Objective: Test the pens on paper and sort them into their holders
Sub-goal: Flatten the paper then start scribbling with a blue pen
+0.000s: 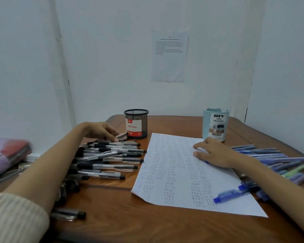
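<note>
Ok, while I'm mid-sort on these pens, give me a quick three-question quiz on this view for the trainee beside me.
1. Multiple choice: the fingers of the left hand are on: A the black pens, B the paper, C the inside of the black mesh holder.
2. True or false: the right hand rests on the black pens.
3. Fill in: the label on the black mesh holder reads "Ball ____".

Key: 1 A. 2 False, it rests on the paper. 3 Pens.
</note>
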The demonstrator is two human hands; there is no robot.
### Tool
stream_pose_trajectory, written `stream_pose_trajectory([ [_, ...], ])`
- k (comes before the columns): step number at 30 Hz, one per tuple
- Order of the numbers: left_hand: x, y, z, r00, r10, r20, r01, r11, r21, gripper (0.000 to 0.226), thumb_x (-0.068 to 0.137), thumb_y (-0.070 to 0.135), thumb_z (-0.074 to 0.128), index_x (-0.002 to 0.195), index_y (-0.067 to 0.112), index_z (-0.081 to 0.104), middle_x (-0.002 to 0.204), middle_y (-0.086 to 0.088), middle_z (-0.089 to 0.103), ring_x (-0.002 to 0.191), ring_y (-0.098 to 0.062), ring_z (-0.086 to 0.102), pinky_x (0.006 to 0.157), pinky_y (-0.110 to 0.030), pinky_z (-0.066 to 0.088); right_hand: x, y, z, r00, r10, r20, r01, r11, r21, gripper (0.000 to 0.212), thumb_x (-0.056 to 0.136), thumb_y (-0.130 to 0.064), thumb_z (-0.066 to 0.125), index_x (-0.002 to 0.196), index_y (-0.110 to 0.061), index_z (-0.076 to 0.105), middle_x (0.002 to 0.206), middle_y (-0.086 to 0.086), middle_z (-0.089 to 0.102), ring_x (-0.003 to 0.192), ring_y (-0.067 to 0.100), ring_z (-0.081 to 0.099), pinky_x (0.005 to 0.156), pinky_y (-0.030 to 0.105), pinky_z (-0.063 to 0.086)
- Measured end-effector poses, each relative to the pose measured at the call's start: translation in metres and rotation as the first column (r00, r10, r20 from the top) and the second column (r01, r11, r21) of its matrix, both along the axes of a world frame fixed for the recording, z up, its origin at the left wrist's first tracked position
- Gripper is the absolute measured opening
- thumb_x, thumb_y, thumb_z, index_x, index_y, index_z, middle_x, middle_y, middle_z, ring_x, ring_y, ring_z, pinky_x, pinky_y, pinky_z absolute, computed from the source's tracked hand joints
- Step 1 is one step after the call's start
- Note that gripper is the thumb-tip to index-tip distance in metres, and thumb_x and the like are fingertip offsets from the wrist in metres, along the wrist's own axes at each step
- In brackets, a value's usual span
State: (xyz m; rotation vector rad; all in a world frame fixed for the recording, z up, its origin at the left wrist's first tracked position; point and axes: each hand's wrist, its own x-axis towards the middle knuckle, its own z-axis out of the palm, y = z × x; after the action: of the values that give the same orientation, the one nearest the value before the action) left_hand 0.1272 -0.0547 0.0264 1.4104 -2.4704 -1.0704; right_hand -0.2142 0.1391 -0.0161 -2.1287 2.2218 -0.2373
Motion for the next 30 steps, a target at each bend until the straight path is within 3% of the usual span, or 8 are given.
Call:
stream_pose_trajectory([
  [2, 0.0, 0.002, 0.002, 0.998, -0.055, 0.021, 0.055, 0.998, 0.022, 0.082, 0.034, 0.056, 0.088, 0.108, 0.025, 0.069, 0.111, -0.002, 0.069, 0.104, -0.02, 0.064, 0.085, -0.027, 0.052, -0.001, 0.0, 0.0, 1.0, 0.004, -0.001, -0.004, 1.0, 0.001, 0.047, 0.096, -0.048, 0.035, 0.14, -0.03, 0.036, 0.14, 0.004, 0.035, 0.13, 0.018, 0.031, 0.106, 0.036, 0.03],
  [10, -0.02, 0.029, 0.028, 0.99, -0.14, -0.012, 0.139, 0.989, -0.055, 0.089, 0.036, 0.076, 0.075, 0.108, 0.023, 0.068, 0.116, 0.011, 0.064, 0.111, -0.005, 0.057, 0.096, -0.022, 0.043, -0.002, -0.002, -0.002, 1.0, 0.011, -0.001, -0.011, 1.0, -0.009, 0.048, 0.096, -0.048, 0.036, 0.14, -0.03, 0.037, 0.14, 0.004, 0.035, 0.129, 0.018, 0.032, 0.106, 0.035, 0.031],
  [12, -0.029, 0.043, 0.045, 0.98, -0.198, -0.032, 0.193, 0.974, -0.119, 0.079, 0.049, 0.073, 0.072, 0.107, 0.021, 0.068, 0.113, 0.007, 0.068, 0.109, -0.007, 0.061, 0.095, -0.02, 0.046, -0.003, -0.001, -0.002, 1.0, 0.013, 0.001, -0.013, 1.0, -0.013, 0.047, 0.096, -0.048, 0.036, 0.14, -0.03, 0.038, 0.139, 0.004, 0.036, 0.129, 0.018, 0.033, 0.105, 0.035, 0.031],
  [15, -0.046, 0.065, 0.066, 0.965, -0.258, -0.039, 0.243, 0.943, -0.227, 0.046, 0.082, 0.045, 0.058, 0.116, 0.014, 0.064, 0.112, 0.0, 0.069, 0.108, -0.013, 0.063, 0.092, -0.023, 0.05, -0.003, -0.001, -0.002, 1.0, 0.016, -0.007, -0.017, 1.0, -0.016, 0.047, 0.096, -0.048, 0.036, 0.139, -0.03, 0.039, 0.139, 0.005, 0.037, 0.128, 0.018, 0.035, 0.105, 0.034, 0.032],
  [19, -0.05, 0.092, 0.078, 0.957, -0.275, 0.096, 0.291, 0.9, -0.325, 0.03, 0.096, 0.028, 0.047, 0.12, 0.017, 0.061, 0.11, 0.003, 0.068, 0.102, -0.009, 0.065, 0.093, -0.028, 0.05, -0.005, 0.002, -0.002, 1.0, 0.015, -0.015, -0.016, 1.0, -0.012, 0.045, 0.095, -0.048, 0.038, 0.137, -0.03, 0.042, 0.137, 0.006, 0.04, 0.124, 0.02, 0.039, 0.103, 0.034, 0.034],
  [25, 0.003, 0.16, 0.047, 0.934, -0.249, 0.258, 0.333, 0.866, -0.373, 0.048, 0.091, 0.043, 0.038, 0.123, 0.015, 0.06, 0.116, 0.002, 0.062, 0.108, -0.012, 0.057, 0.093, -0.026, 0.045, -0.002, 0.009, 0.002, 0.998, 0.064, -0.015, -0.065, 0.997, -0.033, 0.039, 0.097, -0.041, 0.039, 0.129, -0.023, 0.052, 0.129, 0.011, 0.048, 0.112, 0.021, 0.045, 0.096, 0.032, 0.036],
  [28, 0.025, 0.189, 0.009, 0.949, -0.198, 0.246, 0.293, 0.844, -0.45, 0.05, 0.093, 0.044, 0.033, 0.127, 0.016, 0.055, 0.126, -0.002, 0.054, 0.117, -0.014, 0.048, 0.099, -0.024, 0.036, 0.01, 0.018, 0.012, 0.985, 0.169, 0.033, -0.163, 0.975, -0.148, 0.034, 0.097, -0.031, 0.044, 0.123, -0.015, 0.059, 0.125, 0.009, 0.055, 0.104, 0.016, 0.044, 0.085, 0.025, 0.031],
  [30, 0.034, 0.204, -0.013, 0.964, -0.174, 0.2, 0.252, 0.839, -0.483, 0.05, 0.096, 0.046, 0.031, 0.132, 0.019, 0.051, 0.135, -0.001, 0.047, 0.126, -0.011, 0.04, 0.104, -0.019, 0.027, 0.021, 0.026, 0.021, 0.974, 0.214, 0.079, -0.193, 0.959, -0.208, 0.033, 0.097, -0.026, 0.046, 0.123, -0.01, 0.059, 0.126, 0.006, 0.056, 0.109, 0.017, 0.045, 0.087, 0.024, 0.031],
])
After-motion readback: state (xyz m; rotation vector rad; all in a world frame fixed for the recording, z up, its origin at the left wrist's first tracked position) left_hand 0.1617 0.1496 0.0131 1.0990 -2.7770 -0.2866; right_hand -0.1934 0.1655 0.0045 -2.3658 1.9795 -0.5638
